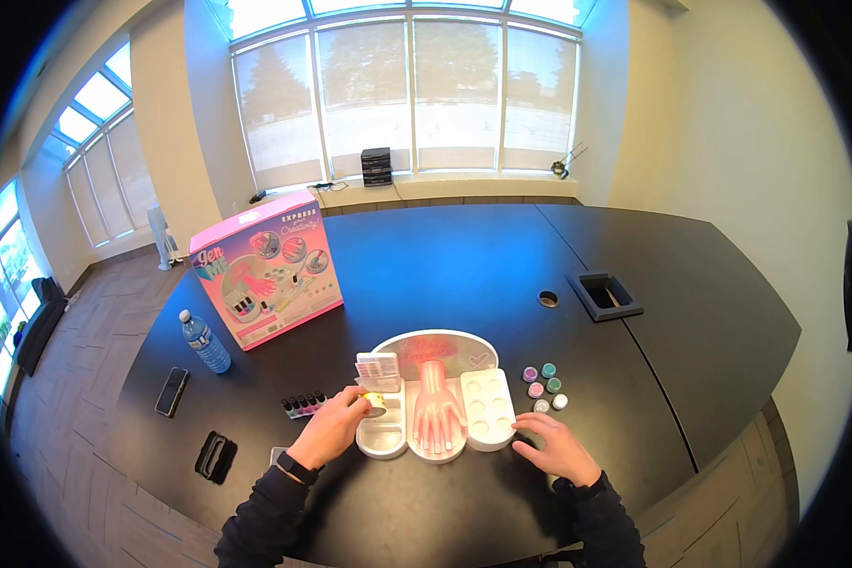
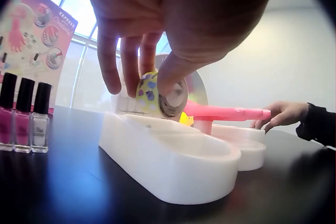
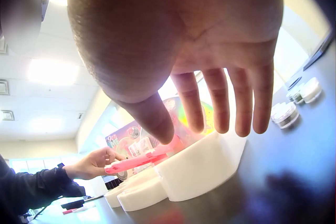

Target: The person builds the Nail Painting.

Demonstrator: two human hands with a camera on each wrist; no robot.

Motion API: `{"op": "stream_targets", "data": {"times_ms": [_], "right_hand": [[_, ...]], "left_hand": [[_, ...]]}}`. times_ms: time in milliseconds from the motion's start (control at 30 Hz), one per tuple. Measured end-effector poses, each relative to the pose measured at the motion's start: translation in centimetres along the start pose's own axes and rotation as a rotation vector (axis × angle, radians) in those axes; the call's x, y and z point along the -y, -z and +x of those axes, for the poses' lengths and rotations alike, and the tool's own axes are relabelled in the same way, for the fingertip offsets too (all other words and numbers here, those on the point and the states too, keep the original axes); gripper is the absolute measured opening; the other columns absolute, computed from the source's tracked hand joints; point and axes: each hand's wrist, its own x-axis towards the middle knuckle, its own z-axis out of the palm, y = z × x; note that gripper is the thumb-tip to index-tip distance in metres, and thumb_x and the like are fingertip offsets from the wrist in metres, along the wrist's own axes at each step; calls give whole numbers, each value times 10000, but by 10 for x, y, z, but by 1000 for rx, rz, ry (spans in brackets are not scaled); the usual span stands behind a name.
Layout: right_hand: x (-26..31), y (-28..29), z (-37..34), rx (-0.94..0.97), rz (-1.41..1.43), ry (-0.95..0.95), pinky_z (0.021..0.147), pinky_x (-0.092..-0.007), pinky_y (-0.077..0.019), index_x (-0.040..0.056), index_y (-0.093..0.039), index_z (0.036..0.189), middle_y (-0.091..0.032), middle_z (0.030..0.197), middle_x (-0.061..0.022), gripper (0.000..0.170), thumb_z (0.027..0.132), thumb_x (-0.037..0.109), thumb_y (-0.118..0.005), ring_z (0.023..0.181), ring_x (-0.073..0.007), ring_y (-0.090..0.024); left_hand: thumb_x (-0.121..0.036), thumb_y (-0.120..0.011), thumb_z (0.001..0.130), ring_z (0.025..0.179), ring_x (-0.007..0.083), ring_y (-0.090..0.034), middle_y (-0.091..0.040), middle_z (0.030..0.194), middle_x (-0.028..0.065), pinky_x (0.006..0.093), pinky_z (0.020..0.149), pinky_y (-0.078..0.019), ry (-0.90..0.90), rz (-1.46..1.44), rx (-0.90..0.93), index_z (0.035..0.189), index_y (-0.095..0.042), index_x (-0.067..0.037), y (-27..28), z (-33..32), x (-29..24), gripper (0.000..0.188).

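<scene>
My left hand (image 1: 327,431) pinches a small round roll (image 2: 148,95) between thumb and fingers; its side is yellow with coloured patches. It is held over the left compartment (image 1: 382,452) of a white nail-salon stand (image 2: 173,186). In the stand's middle lies a pink model hand (image 1: 435,407), palm down with white nails. A mirror (image 1: 483,354) stands behind it. My right hand (image 1: 557,449) has its fingers loosely extended, fingertips right at the edge of the right tray (image 1: 489,442) with round wells. White cards (image 1: 377,367) stand at the back left compartment.
Small nail polish bottles (image 1: 304,405) stand left of the stand, several lidded jars (image 1: 553,385) right. Farther left are a pink product box (image 1: 270,275), a water bottle (image 1: 204,343), a phone (image 1: 171,392) and a black case (image 1: 216,457). The dark table (image 1: 426,256) has a square opening (image 1: 604,296).
</scene>
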Motion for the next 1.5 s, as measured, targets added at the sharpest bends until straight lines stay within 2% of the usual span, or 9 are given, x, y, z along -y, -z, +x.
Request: {"op": "stream_targets", "data": {"times_ms": [233, 300, 400, 500, 967, 1133, 1333, 1433, 1500], "right_hand": [[-2, -1, 0, -2, 2, 9, 1054, -435, -580, 36, -752, 1268, -718, 1374, -124, 351, 959, 185, -825, 1226, -355, -708], [-3, -2, 0, -3, 4, 10, 1055, -435, -580, 37, -752, 1269, -718, 1375, -125, 350, 959, 184, -825, 1226, -356, -708], [-2, -3, 1, -20, 5, 19, 1047, -428, -581, 43, -757, 1259, -729, 1353, -122, 337, 957, 174, -829, 1202, -351, -721], [1, -2, 0, -32, 6, 20, 1038, -421, -583, 48, -761, 1247, -741, 1329, -118, 322, 955, 165, -833, 1175, -347, -734], [-1, -3, 2, -39, -3, 34, 1035, -420, -581, 40, -755, 1243, -740, 1321, -123, 327, 949, 160, -835, 1169, -348, -731], [1, -2, 6, -49, -31, 48, 1076, -437, -560, 40, -756, 1240, -710, 1384, -129, 331, 945, 165, -841, 1243, -357, -698], [6, -2, 14, -41, -49, 61, 1107, -448, -543, 63, -756, 1260, -687, 1428, -125, 340, 951, 178, -841, 1296, -355, -668], [4, -5, 18, -52, -68, 80, 1126, -460, -530, 66, -755, 1264, -687, 1433, -127, 340, 955, 181, -835, 1316, -360, -656], [5, -4, 21, -53, -58, 78, 1136, -464, -524, 66, -755, 1264, -686, 1436, -128, 339, 955, 182, -834, 1322, -362, -652]], "left_hand": [[-23, -677, 988, 1111, 379, -663, -671, 1241, 150, 479, 951, -536, 38, 24, 53, 1187, -620, -25, -2, 4, -4, 208], [-10, -669, 970, 1167, 361, -651, -686, 1247, 132, 466, 982, -527, 64, 69, 122, 1199, -636, -39, -5, 4, -1, 233], [-3, -651, 966, 1192, 351, -644, -700, 1261, 130, 458, 996, -527, -12, 93, 84, 1206, -653, -45, -14, 3, 6, 244], [-11, -643, 977, 1214, 349, -638, -711, 1270, 133, 456, 1015, -530, -1, 103, 86, 1200, -677, -48, -18, 2, 9, 229], [2, -642, 972, 1161, 353, -649, -690, 1274, 132, 450, 1034, -549, 8, 0, 73, 1186, -724, -31, -16, 3, 6, 232], [-1, -648, 977, 1151, 349, -654, -686, 1276, 124, 454, 1012, -554, 2, 41, 89, 1200, -744, -31, -14, 2, 2, 245], [-9, -679, 964, 1155, 348, -659, -691, 1276, 123, 457, 1014, -556, 21, 55, 77, 1210, -748, -32, -6, -3, -3, 256], [-23, -725, 944, 1160, 351, -664, -699, 1262, 127, 458, 1016, -559, 8, 52, 1, 1214, -751, -38, 5, -10, 0, 272], [-39, -773, 917, 1161, 351, -670, -710, 1245, 121, 455, 1011, -565, 65, 41, -40, 1208, -755, -44, 17, -16, 2, 292]]}}
